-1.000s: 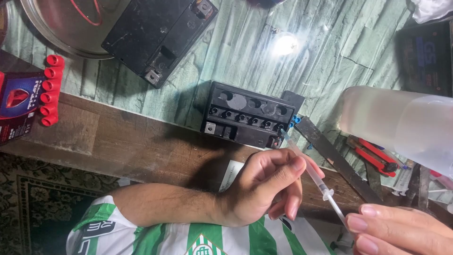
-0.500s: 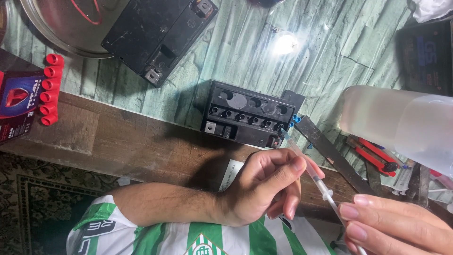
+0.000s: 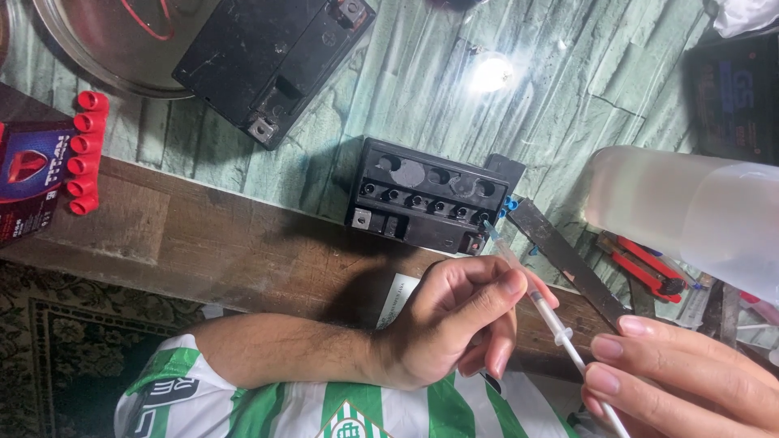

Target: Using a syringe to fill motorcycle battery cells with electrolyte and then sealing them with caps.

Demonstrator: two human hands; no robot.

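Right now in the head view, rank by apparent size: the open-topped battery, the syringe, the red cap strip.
1. Open-topped battery, largest.
2. Syringe, long but thin.
3. Red cap strip, smallest, though the syringe's nearness to the camera makes these two unsure.

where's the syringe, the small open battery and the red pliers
syringe (image 3: pixel 545 311), head view, on its clear barrel
small open battery (image 3: pixel 430 195), head view, on its top face
red pliers (image 3: pixel 645 269), head view, on a red handle

A dark blue and red package (image 3: pixel 28 182) lies at the left edge, beside red caps (image 3: pixel 85 150).
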